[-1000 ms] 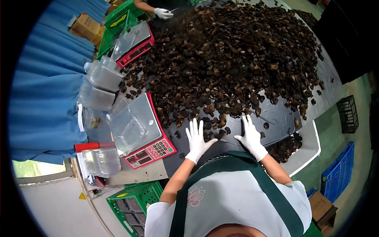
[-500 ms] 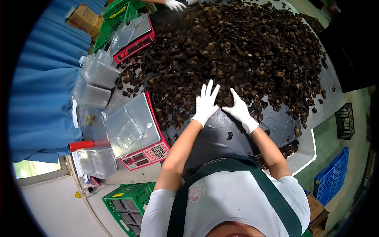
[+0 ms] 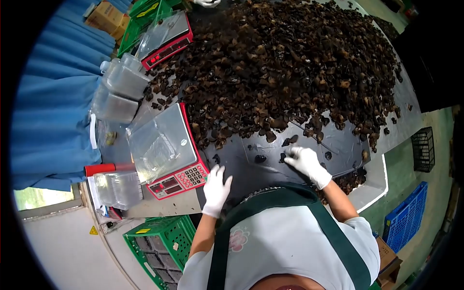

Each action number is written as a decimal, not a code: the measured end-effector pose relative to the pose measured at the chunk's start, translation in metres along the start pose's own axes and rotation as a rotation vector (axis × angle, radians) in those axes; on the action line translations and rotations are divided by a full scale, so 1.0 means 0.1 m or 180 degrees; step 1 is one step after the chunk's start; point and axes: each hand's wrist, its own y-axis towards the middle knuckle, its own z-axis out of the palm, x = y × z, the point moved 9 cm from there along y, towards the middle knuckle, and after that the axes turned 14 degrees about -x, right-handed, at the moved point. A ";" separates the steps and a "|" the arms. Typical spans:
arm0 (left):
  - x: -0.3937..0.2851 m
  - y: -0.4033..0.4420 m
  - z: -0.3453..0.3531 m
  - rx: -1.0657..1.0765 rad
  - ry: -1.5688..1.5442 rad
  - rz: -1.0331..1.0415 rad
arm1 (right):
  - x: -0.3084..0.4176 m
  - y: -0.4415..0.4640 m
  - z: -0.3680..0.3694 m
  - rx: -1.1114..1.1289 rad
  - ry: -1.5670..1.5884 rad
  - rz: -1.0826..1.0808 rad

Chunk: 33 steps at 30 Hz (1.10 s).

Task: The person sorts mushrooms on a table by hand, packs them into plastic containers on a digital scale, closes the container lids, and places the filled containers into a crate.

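A large heap of dark dried wood ear mushrooms (image 3: 270,72) covers most of the table. My left hand (image 3: 216,192), in a white glove, is beside the near corner of a red scale (image 3: 180,180), fingers apart and holding nothing. A clear plastic container (image 3: 162,149) lies on the scale's pan. My right hand (image 3: 308,165), also gloved, is low over the dark sheet (image 3: 261,171) at the table's near edge. Its fingertips close on a small wood ear piece (image 3: 282,157). A few other loose pieces lie around it.
A second red scale (image 3: 166,50) stands at the far left, near stacked clear plastic boxes (image 3: 118,94). More clear containers (image 3: 118,189) sit at the near left. Below are a green crate (image 3: 162,246) and, at right, a white box (image 3: 374,186). Another person's gloved hand (image 3: 208,2) shows at the top.
Both hands have drawn back from the heap toward my body. My left hand has moved left to the scale; my right hand has come down to the loose piece. More of the dark sheet shows.
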 end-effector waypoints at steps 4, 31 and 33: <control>0.10 -0.54 0.00 0.0721 0.0513 -0.0094 | 0.11 -0.32 0.41 0.0733 -0.0277 -0.0562; -1.19 0.98 1.34 -0.0101 -0.0498 0.1417 | -0.12 0.05 -0.11 -0.1262 0.0258 0.0117; -1.32 1.17 1.21 -0.0262 -0.0314 0.1591 | -0.15 0.14 -0.21 -0.1462 0.0354 -0.0039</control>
